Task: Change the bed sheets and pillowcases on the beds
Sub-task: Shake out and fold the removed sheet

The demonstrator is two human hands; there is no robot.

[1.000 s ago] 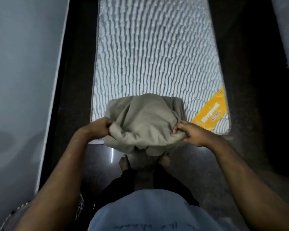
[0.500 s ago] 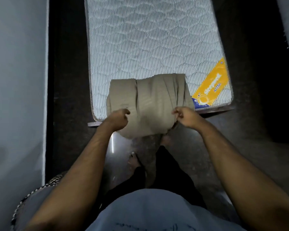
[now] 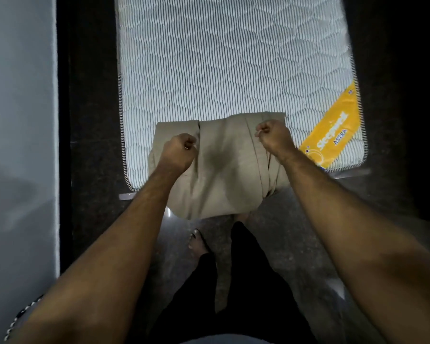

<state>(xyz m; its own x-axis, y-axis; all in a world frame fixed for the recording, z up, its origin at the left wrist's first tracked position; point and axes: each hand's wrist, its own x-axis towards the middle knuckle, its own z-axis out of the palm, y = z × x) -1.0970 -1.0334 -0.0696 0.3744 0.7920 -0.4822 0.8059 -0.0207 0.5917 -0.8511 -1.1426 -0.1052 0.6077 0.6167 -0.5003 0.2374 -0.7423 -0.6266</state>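
Observation:
A bare striped quilted mattress (image 3: pixel 221 58) stretches away from me, with a yellow brand label (image 3: pixel 332 135) at its near right corner. A folded beige bed sheet (image 3: pixel 224 165) lies over the mattress's near end and hangs down past the edge. My left hand (image 3: pixel 178 153) grips the sheet on its left part with curled fingers. My right hand (image 3: pixel 274 137) grips the sheet near its upper right edge, fist closed on the fabric.
A pale wall (image 3: pixel 18 145) runs along the left. Dark floor (image 3: pixel 92 120) flanks the mattress on both sides. My bare feet (image 3: pixel 199 244) and dark trousers stand just below the mattress's near edge. A patterned cloth edge (image 3: pixel 23 316) shows at bottom left.
Both hands carried the bunched sheet forward onto the mattress end, and it now lies flatter and further up. My hands have slid higher on the fabric, the right one furthest.

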